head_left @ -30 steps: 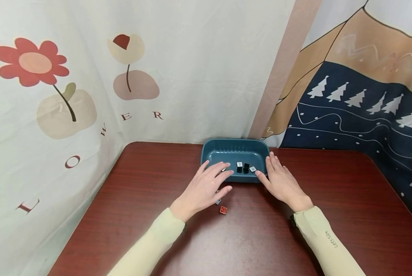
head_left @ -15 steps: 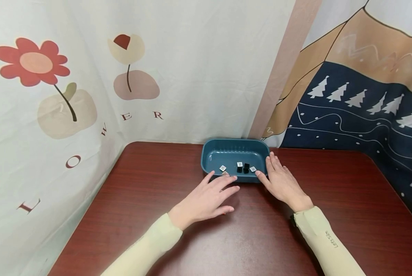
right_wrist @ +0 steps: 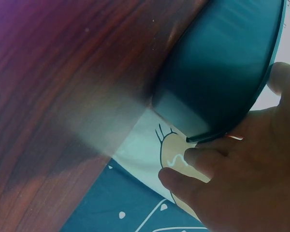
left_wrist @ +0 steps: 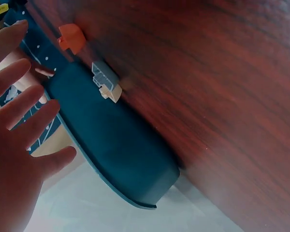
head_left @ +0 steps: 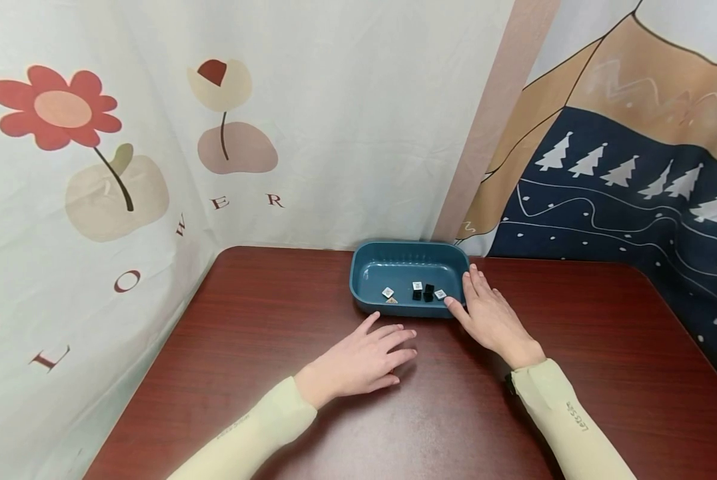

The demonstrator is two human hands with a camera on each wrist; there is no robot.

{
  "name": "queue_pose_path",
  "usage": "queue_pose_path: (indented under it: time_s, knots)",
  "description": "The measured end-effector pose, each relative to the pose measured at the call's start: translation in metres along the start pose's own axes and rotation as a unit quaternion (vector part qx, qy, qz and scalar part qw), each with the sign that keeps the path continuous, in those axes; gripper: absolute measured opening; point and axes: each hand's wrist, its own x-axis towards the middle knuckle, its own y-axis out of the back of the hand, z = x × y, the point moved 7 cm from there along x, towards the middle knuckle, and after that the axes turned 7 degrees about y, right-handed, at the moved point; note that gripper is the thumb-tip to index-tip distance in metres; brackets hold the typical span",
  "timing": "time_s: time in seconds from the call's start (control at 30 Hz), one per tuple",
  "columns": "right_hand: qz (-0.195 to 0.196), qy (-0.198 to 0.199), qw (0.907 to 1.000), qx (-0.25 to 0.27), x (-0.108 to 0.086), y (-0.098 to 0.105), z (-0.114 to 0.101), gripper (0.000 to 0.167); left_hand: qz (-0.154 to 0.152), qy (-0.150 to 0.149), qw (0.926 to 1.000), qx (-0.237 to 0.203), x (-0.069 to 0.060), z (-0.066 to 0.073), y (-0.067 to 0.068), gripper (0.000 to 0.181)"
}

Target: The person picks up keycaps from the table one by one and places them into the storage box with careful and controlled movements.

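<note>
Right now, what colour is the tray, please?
The tray is dark teal, clearest in the head view.

The head camera looks forward and down across the tabletop (head_left: pixel 466 413) to the far curtain (head_left: pixel 358 133); the left and right wrist cameras, nearer and tilted, share the tray (head_left: pixel 409 311) with it.

Tabletop (head_left: pixel 262 300): red-brown, wood-grained, far corners rounded. Bin (head_left: pixel 388 272) at middle of far edge. On its near-edge side: orange block (left_wrist: pixel 73 38), apart; grey block (left_wrist: pixel 105 75) and pale block (left_wrist: pixel 113 93), close together.
</note>
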Motion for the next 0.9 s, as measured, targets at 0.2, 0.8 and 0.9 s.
queue_pose_path:
  time_s: [0.2, 0.8, 0.9]
  knots:
    - [-0.003, -0.002, 1.0000, 0.003, -0.001, -0.001, 0.001, 0.091, -0.006, -0.015, 0.9999, 0.004, -0.001, 0.005, -0.005, 0.046]
    - [-0.003, -0.002, 1.0000, 0.003, 0.000, -0.001, 0.001, 0.088, 0.004, -0.031, 0.9995, 0.005, 0.000, 0.011, -0.011, 0.023]
    - [-0.004, -0.003, 1.0000, 0.003, -0.001, -0.001, 0.001, 0.089, 0.012, -0.038, 0.9990, 0.019, 0.000, 0.012, -0.012, 0.021]
